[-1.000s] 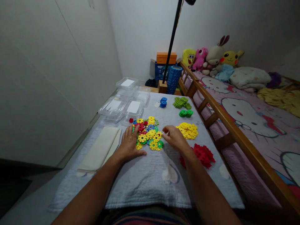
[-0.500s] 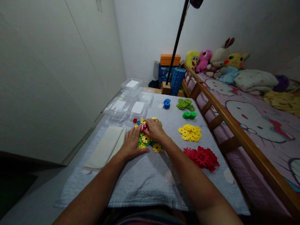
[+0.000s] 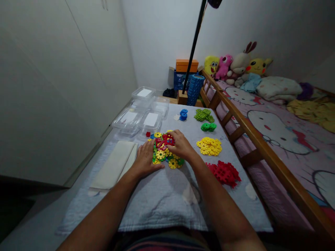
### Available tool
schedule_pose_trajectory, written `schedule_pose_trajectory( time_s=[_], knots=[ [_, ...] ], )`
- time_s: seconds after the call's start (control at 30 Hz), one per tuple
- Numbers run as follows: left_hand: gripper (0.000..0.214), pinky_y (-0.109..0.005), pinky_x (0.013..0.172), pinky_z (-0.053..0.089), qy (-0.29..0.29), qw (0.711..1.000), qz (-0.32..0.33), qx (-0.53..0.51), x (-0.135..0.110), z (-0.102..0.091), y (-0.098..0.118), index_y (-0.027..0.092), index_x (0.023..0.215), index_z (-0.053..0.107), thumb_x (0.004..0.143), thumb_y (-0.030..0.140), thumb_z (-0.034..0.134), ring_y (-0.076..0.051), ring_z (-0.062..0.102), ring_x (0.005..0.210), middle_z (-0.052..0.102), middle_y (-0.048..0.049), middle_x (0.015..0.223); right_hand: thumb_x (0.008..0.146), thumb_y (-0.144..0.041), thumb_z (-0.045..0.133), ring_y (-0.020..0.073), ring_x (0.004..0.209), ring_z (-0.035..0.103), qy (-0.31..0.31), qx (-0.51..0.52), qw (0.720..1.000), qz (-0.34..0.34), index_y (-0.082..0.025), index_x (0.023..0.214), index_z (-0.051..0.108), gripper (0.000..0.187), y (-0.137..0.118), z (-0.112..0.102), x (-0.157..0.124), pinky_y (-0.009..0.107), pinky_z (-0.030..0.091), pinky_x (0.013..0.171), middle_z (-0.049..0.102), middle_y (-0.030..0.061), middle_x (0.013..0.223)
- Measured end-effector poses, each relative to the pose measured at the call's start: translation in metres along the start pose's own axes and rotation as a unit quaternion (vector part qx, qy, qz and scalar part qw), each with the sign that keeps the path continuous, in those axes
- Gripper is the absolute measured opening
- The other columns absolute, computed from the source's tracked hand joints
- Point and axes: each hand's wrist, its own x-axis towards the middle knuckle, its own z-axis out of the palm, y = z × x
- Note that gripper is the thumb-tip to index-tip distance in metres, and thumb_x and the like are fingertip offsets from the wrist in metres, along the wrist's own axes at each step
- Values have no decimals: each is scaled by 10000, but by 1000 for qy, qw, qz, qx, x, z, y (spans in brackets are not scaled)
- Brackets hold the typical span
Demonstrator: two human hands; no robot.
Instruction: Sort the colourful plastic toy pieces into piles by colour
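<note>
A mixed pile of plastic snowflake discs [image 3: 163,153], yellow, green, red and blue, lies on a pale blue quilted cloth [image 3: 162,198]. My left hand [image 3: 145,161] rests flat on the pile's left side with its fingers stretched out. Over the top of the pile, my right hand [image 3: 181,146] has its fingers closed on a red disc piece [image 3: 168,140]. Sorted heaps lie to the right: yellow discs [image 3: 209,145], red discs [image 3: 224,172], dark green discs [image 3: 208,127], light green discs [image 3: 203,114] and blue discs [image 3: 183,114].
Clear plastic boxes [image 3: 142,115] stand at the back left. A folded white cloth [image 3: 115,165] lies left of the pile. A wooden bed rail [image 3: 251,139] borders the right side, with plush toys [image 3: 235,64] beyond. A black pole [image 3: 193,45] rises at the back.
My right hand came from beside the yellow heap onto the mixed pile and closed on a red piece. The left hand stayed put on the pile.
</note>
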Motion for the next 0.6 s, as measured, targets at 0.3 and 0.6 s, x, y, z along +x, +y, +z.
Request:
schedule_pose_trajectory(
  time_s=[0.3,0.6],
  knots=[
    [1166,-591,1147,302,-15,1000,0,12,3,-5,1,211,1572,195,661,655,773,-429,380,1425,399,-200,1552,823,-198,642,259,1164,563,19,-47,993,105,-207,1258,630,435,47,-63,-126,417,435,1028,625,105,1241],
    [1095,-569,1149,303,-17,1000,0,17,4,-6,1,198,1556,217,703,644,739,-417,392,1415,414,-201,1535,811,-226,660,305,1201,517,-32,-167,975,144,-238,1238,659,427,58,-65,-187,474,360,1049,650,104,1270]
  ],
)
